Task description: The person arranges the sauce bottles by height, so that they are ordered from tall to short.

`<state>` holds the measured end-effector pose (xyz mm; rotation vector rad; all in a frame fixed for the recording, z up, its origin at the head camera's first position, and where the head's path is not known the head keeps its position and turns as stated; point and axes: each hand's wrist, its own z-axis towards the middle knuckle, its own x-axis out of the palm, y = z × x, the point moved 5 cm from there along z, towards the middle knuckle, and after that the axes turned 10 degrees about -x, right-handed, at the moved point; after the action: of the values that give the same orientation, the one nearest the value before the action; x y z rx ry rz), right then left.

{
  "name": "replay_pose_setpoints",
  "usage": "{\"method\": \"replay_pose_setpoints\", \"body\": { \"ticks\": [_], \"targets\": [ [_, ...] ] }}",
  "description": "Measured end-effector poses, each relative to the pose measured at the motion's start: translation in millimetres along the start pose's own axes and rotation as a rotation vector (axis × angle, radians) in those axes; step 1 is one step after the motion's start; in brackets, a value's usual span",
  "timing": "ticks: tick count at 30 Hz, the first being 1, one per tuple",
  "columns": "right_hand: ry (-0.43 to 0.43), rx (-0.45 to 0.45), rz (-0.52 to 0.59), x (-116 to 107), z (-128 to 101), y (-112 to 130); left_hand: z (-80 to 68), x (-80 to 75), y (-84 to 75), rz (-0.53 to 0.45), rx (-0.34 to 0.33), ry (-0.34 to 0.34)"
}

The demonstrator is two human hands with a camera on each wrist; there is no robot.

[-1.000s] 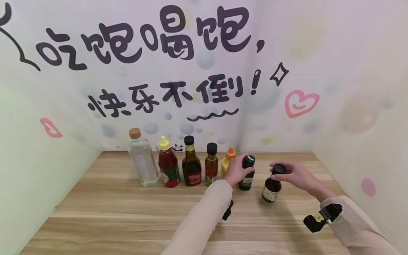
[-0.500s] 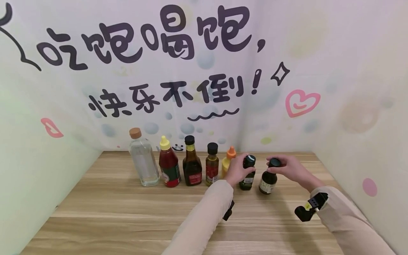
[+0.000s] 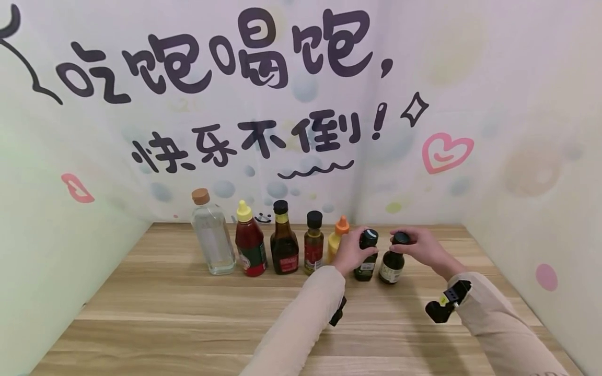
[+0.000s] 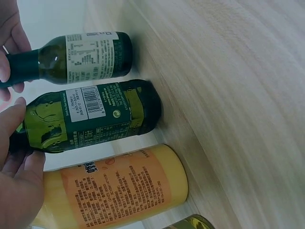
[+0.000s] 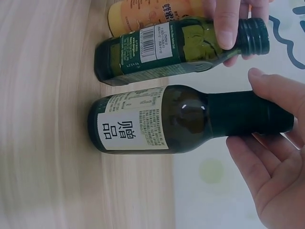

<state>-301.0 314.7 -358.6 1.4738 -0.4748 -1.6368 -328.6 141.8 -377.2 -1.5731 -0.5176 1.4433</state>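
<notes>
My left hand (image 3: 349,253) holds a green glass bottle (image 4: 90,117) by its neck, thumb and fingers on either side. This bottle has a dark green cap and a barcode label, and it stands upright on the wooden table. Just right of it, my right hand (image 3: 423,248) pinches the dark neck of a round brown-green bottle (image 5: 186,119) with a cream label and a white sticker. The two bottles stand side by side with a narrow gap. A yellow squeeze bottle (image 4: 119,186) with an orange tip is partly hidden behind my left hand in the head view.
Leftward the row continues with a small red-labelled bottle (image 3: 313,244), a dark sauce bottle (image 3: 284,245), a red squeeze bottle (image 3: 251,245) and a clear bottle (image 3: 212,240) with a brown cap. The wooden table (image 3: 188,324) ends at a printed backdrop (image 3: 301,198).
My right hand has moved left and slightly back with the round bottle, bringing it close beside the green one. My left hand has kept its grip in place.
</notes>
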Motion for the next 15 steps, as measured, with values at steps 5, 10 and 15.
{"method": "replay_pose_setpoints", "body": {
  "ticks": [5, 10, 15],
  "targets": [
    [-0.014, 0.005, 0.003, 2.9, 3.0, -0.9, 0.2, -0.5, -0.6, -0.018, 0.015, -0.002],
    [-0.021, 0.023, 0.017, 4.1, 4.8, -3.6, 1.5, 0.3, 0.0, -0.007, 0.027, -0.009],
    [-0.024, 0.024, 0.017, 5.1, 7.2, -6.4, 1.9, 0.3, 0.7, -0.001, 0.021, -0.008]
  ]
}}
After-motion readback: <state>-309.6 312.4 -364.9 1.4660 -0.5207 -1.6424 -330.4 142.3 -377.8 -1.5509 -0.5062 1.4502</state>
